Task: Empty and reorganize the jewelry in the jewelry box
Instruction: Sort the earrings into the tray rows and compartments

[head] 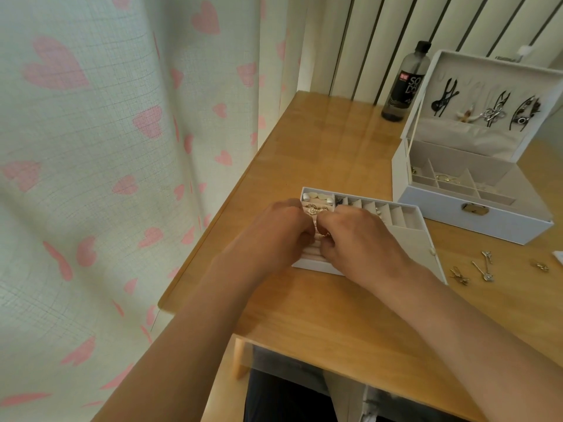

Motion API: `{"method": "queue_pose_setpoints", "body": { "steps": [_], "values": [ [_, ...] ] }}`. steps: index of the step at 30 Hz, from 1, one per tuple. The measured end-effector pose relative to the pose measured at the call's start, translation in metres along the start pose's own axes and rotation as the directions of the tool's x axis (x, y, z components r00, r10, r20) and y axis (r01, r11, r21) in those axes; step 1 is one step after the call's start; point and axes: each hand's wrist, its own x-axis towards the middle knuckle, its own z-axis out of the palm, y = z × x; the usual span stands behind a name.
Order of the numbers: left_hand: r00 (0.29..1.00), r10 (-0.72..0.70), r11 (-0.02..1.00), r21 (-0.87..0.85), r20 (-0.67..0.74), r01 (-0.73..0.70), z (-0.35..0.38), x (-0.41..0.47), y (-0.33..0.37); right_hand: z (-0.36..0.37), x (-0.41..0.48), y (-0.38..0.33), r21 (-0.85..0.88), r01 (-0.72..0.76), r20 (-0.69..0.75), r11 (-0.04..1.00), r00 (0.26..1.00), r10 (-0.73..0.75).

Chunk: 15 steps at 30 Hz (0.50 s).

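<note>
Surface: wooden desk (335, 300), heart-print curtain (91, 147) to the left.
Tray: one lift-out tray (405, 236) sits in front of me, just beside the open jewelry box (475, 220). I judge it's out so the ring rolls (313, 254) are reachable.
Right: right hand (362, 239) has fingers curled, pinching a small gold piece (323, 233) over the rolls.
Left: left hand (274, 236) is curled against the same spot, likely steadying. I can't tell if it grips anything.
Counts: one box, one tray, four loose pieces (486, 274) on the desk right of the tray, parked for sorting I'd guess. Roughly four clips (493, 111) in the lid. One bottle (405, 83) at the back.
</note>
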Motion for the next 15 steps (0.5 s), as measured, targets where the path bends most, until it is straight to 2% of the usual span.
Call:
{"method": "queue_pose_setpoints", "body": {
  "steps": [4,8,11,15],
  "values": [
    [1.000,0.019,1.000,-0.006,0.013,-0.019,0.000,-0.001,-0.002,-0.004,0.001,0.002,0.136,-0.062,0.066,0.989,0.996,0.054],
    [0.999,-0.052,0.980,-0.192,0.004,0.052,-0.005,-0.006,-0.007,-0.008,-0.002,0.010,0.311,-0.169,0.149,0.935,0.981,0.128],
    [0.994,-0.103,0.949,-0.302,-0.031,0.089,-0.006,-0.013,-0.011,-0.011,-0.008,0.020,0.443,-0.236,0.108,0.865,0.972,0.210],
    [0.987,-0.146,0.924,-0.366,-0.063,0.114,-0.005,-0.017,-0.014,-0.007,-0.016,0.023,0.441,-0.227,0.059,0.868,0.973,0.224]
  ]
}}
